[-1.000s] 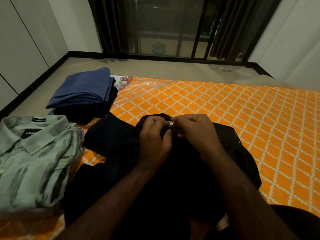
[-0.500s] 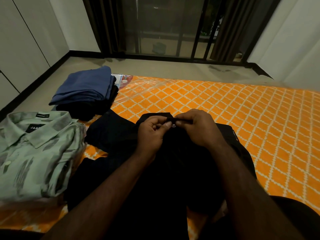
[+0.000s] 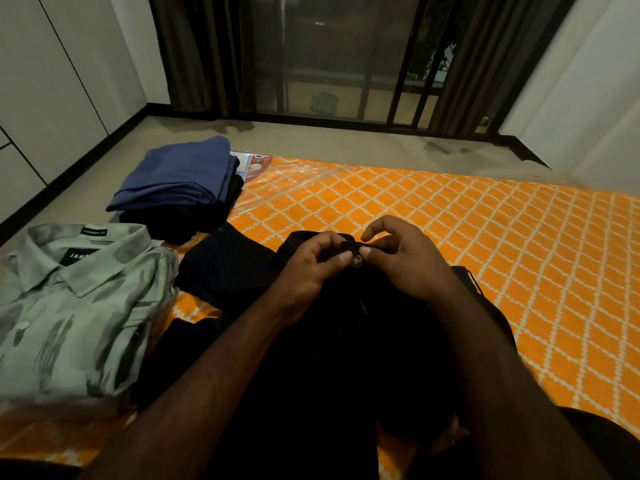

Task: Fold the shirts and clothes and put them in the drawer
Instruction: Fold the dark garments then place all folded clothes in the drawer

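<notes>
A black garment (image 3: 332,341) lies spread on the orange mattress (image 3: 519,254) directly in front of the person, its near part running under both forearms toward the bottom edge of the view. It is too dark to tell its folds or exact shape, though a metal button (image 3: 355,261) shows at its far edge, at what looks like a waistband.

Both hands work at that button. The left hand (image 3: 311,268) has its fingers curled, thumb and forefinger pinching the black cloth right beside the button on its left. The right hand (image 3: 405,258) pinches the cloth on the button's right side with thumb and a finger, while its forefinger arches up, clear of the fabric. The two thumbs nearly meet, with the button between them.

To the left, a pale green patterned shirt (image 3: 76,306) lies folded with its collar up and a dark label showing inside the neck; it sits at the mattress's left side, just beside the black garment. Beyond it, a folded blue garment (image 3: 180,178) rests on top of a stack of dark clothes (image 3: 187,220), at the far left corner of the mattress. Another dark piece (image 3: 225,268) lies between that stack and the left hand.

A clear plastic sheet (image 3: 287,181) covers the far part of the mattress near the blue garment. Behind everything, a pale floor (image 3: 346,140) reaches dark curtains (image 3: 201,53) and a barred glass door (image 3: 346,64).
</notes>
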`<state>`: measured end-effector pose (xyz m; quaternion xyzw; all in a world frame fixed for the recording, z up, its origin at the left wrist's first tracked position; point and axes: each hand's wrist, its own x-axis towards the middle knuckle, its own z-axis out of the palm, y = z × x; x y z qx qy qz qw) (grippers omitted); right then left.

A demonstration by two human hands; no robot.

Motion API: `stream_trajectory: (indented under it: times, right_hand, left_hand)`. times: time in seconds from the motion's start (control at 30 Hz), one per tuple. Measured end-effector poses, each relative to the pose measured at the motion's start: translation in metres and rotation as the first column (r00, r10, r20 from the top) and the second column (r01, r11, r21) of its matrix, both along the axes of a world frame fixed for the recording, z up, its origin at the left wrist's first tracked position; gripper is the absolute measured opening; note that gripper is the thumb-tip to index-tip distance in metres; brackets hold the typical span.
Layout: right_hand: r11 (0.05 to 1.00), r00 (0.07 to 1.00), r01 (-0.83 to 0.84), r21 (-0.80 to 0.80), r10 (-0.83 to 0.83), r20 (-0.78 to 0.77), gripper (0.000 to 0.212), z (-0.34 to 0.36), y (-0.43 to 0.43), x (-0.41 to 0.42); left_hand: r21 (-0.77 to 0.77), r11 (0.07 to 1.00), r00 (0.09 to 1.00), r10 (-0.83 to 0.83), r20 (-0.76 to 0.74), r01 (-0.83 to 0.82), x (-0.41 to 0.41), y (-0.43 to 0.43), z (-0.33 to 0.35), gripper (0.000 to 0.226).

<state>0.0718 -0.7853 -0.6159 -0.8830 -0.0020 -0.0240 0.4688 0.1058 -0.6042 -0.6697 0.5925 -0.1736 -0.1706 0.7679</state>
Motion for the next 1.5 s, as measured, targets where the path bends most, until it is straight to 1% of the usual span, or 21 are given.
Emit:
stream_trajectory:
  times: [0.1, 0.2, 0.27, 0.37, 0.47, 0.53, 0.6, 0.7, 0.8, 0.9, 0.97, 1.03, 1.1, 1.13, 1.17, 1.2, 1.27, 1.3, 1.37, 1.4, 1.5]
  right_hand:
    - [0.994, 1.000, 0.020, 0.108, -0.022, 0.017, 0.016, 0.001, 0.001, -0.001]
    - [0.966, 0.998, 0.059, 0.251, -0.064, 0.014, 0.018, 0.004, 0.004, -0.003]
    - [0.947, 0.997, 0.078, 0.312, -0.083, 0.002, 0.023, 0.005, 0.005, -0.003]
    - [0.948, 0.998, 0.069, 0.311, -0.067, -0.017, 0.027, 0.007, 0.008, -0.003]
    - [0.959, 1.000, 0.014, 0.284, -0.014, -0.003, 0.027, 0.007, 0.009, -0.006]
    - [0.962, 1.000, -0.005, 0.274, 0.004, 0.003, 0.027, 0.009, 0.010, -0.007]
    - [0.965, 1.000, -0.011, 0.263, 0.011, -0.001, 0.025, 0.010, 0.011, -0.008]
    - [0.962, 0.999, -0.031, 0.272, 0.042, -0.034, 0.020, 0.014, 0.009, -0.009]
    - [0.972, 0.997, -0.027, 0.234, 0.042, -0.062, 0.023, 0.019, 0.003, -0.011]
    - [0.982, 0.999, 0.017, 0.189, -0.011, -0.032, 0.026, 0.021, 0.003, -0.011]
    - [1.000, 1.000, 0.000, 0.029, 0.000, 0.012, 0.026, 0.020, 0.003, -0.009]
    - [0.980, 0.998, -0.056, -0.189, 0.051, -0.029, 0.031, 0.023, -0.001, -0.007]
    - [0.888, 0.981, -0.122, -0.444, 0.039, -0.190, 0.046, 0.025, -0.016, -0.007]
    - [0.825, 0.964, -0.134, -0.549, -0.020, -0.266, 0.052, 0.025, -0.024, -0.009]
    - [0.790, 0.943, -0.124, -0.601, -0.094, -0.318, 0.059, 0.025, -0.032, -0.011]
    - [0.795, 0.923, -0.090, -0.599, -0.159, -0.350, 0.068, 0.024, -0.040, -0.012]
    - [0.859, 0.893, 0.001, -0.512, -0.231, -0.386, 0.085, 0.021, -0.054, -0.011]
    - [0.893, 0.882, 0.030, -0.449, -0.235, -0.409, 0.086, 0.021, -0.059, -0.010]
    - [0.936, 0.863, 0.059, -0.347, -0.223, -0.454, 0.071, 0.028, -0.060, -0.012]
    - [0.940, 0.852, 0.076, -0.332, -0.234, -0.468, 0.062, 0.029, -0.061, -0.013]
    - [0.910, 0.822, 0.128, -0.394, -0.319, -0.471, 0.053, 0.022, -0.067, -0.014]
  left_hand:
    - [0.097, 0.984, 0.988, 0.146, 0.040, -0.149, -0.001, -0.003, 0.002, 0.036]
    - [0.117, 0.977, 0.981, 0.164, 0.102, -0.176, -0.004, -0.002, 0.007, 0.052]
    - [0.115, 0.976, 0.977, 0.172, 0.130, -0.187, -0.005, -0.004, 0.008, 0.051]
    - [0.086, 0.992, 0.994, 0.090, 0.057, -0.094, -0.004, -0.003, 0.012, 0.047]
    - [0.206, 0.978, 0.995, 0.001, 0.100, -0.022, 0.002, 0.005, 0.018, 0.027]
    - [0.260, 0.963, 0.990, 0.038, 0.137, -0.073, 0.007, 0.011, 0.019, 0.017]
    - [0.260, 0.958, 0.984, 0.083, 0.157, -0.123, 0.008, 0.014, 0.018, 0.015]
    - [0.340, 0.920, 0.953, 0.096, 0.286, -0.194, 0.009, 0.013, 0.016, 0.009]
    - [0.412, 0.871, 0.900, 0.072, 0.430, -0.267, 0.009, 0.010, 0.017, 0.002]
    - [0.395, 0.857, 0.837, 0.073, 0.542, -0.331, 0.006, 0.008, 0.016, 0.004]
    - [0.383, 0.828, 0.758, 0.075, 0.648, -0.409, 0.003, 0.006, 0.015, 0.008]
    - [0.354, 0.793, 0.648, 0.067, 0.759, -0.496, 0.001, 0.005, 0.014, 0.010]
    - [0.305, 0.780, 0.587, 0.098, 0.804, -0.547, 0.001, 0.005, 0.013, 0.012]
    - [0.284, 0.774, 0.577, 0.127, 0.807, -0.566, 0.002, 0.006, 0.014, 0.012]
    - [0.265, 0.769, 0.569, 0.152, 0.808, -0.582, 0.003, 0.008, 0.014, 0.013]
    - [0.252, 0.765, 0.560, 0.167, 0.811, -0.592, 0.004, 0.009, 0.014, 0.013]
    - [0.248, 0.762, 0.548, 0.164, 0.820, -0.598, 0.005, 0.010, 0.014, 0.013]
    - [0.264, 0.758, 0.547, 0.144, 0.825, -0.596, 0.005, 0.011, 0.014, 0.014]
    - [0.338, 0.735, 0.573, 0.082, 0.816, -0.587, 0.010, 0.016, 0.010, 0.019]
    - [0.398, 0.707, 0.609, 0.057, 0.791, -0.584, 0.014, 0.020, 0.005, 0.025]
    - [0.598, 0.586, 0.761, 0.050, 0.647, -0.547, 0.029, 0.037, -0.009, 0.041]
